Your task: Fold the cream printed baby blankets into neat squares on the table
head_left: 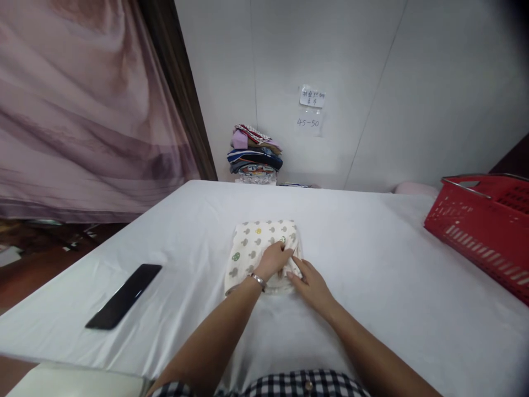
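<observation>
A white-covered table (372, 242) takes up most of the view, and at its middle lies a folded white cloth (248, 245) printed with small grey mushroom-like shapes, a yellow one and a few green ones among them. Both hands are on the cloth's right part. The left hand (276, 260), with a silvery bracelet (259, 282) at its wrist, has its fingertips drawn together on a gathered bit of the fabric; the right hand (312, 283) comes in just beside it, thumb and forefinger narrowed on a turned-over fold — the two hands nearly meet there. On the table's left side, well apart from the cloth, a long black slab (124, 296) lies flat and glossy. On the table's right side stands a red basket (481, 231) with slotted walls and a metal handle. Behind the table's far edge rises a pile of folded textiles (255, 154) in mixed colours, and above that edge two paper labels are fixed to the pale wall (372, 99), the lower label (309, 123) reading "45-50". Left of the table hangs a pink curtain (82, 110); at its near edge shows a black-and-white checked garment (306, 382).
</observation>
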`<state>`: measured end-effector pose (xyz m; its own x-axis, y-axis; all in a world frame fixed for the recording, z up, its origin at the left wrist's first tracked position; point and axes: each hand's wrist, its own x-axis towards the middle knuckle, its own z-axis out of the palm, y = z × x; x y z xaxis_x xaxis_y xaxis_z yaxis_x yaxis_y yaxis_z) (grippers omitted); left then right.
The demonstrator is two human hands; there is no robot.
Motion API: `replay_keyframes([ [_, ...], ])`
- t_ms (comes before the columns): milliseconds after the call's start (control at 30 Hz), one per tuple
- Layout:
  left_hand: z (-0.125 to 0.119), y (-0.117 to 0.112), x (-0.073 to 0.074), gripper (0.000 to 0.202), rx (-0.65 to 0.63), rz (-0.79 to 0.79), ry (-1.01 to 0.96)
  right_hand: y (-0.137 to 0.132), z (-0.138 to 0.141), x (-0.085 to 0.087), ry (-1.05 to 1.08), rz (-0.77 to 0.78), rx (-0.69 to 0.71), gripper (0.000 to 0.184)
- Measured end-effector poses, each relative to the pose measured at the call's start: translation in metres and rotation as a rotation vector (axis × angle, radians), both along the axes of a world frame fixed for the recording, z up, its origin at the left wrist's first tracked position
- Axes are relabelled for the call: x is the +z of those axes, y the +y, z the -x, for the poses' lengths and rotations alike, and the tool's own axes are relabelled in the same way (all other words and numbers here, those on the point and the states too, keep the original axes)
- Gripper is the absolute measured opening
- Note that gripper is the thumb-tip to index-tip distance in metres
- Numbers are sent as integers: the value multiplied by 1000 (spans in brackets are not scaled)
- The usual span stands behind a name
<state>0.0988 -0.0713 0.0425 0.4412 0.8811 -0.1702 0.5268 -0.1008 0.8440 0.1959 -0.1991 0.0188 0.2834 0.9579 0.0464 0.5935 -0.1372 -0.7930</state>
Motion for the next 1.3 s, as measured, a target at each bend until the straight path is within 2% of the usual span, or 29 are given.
replay_keyframes([
  [100,6,3,-3,22,-16,127,-73,-2,-9,-1,19,-29,-36,54],
  [233,12,2,-4,26,-8,180,-124,4,-19,-3,101,-147,-124,47],
  [333,11,1,-4,28,23,239,-171,10,-24,-6,240,-221,-166,42],
  [467,8,1,-2,26,29,277,-203,15,-30,-14,474,-159,-248,47],
  [600,7,-1,0,23,25,269,-204,19,-31,-16,587,-117,-256,52],
  [800,2,-2,-4,21,-2,141,-133,28,-27,-4,682,25,-186,31],
  [967,-3,-3,0,20,-1,-58,3,28,-23,-3,512,-118,-135,24],
  [1067,-4,-5,5,20,-17,-161,89,24,-21,-3,248,-197,-145,19],
  [1167,-3,-6,7,19,-30,-200,138,21,-21,-3,-16,-248,-174,17],
  [1233,-3,-7,7,19,-33,-203,157,20,-20,-3,-66,-276,-183,16],
  [1300,-3,-6,6,18,-40,-200,156,22,-18,-4,-8,-283,-173,16],
])
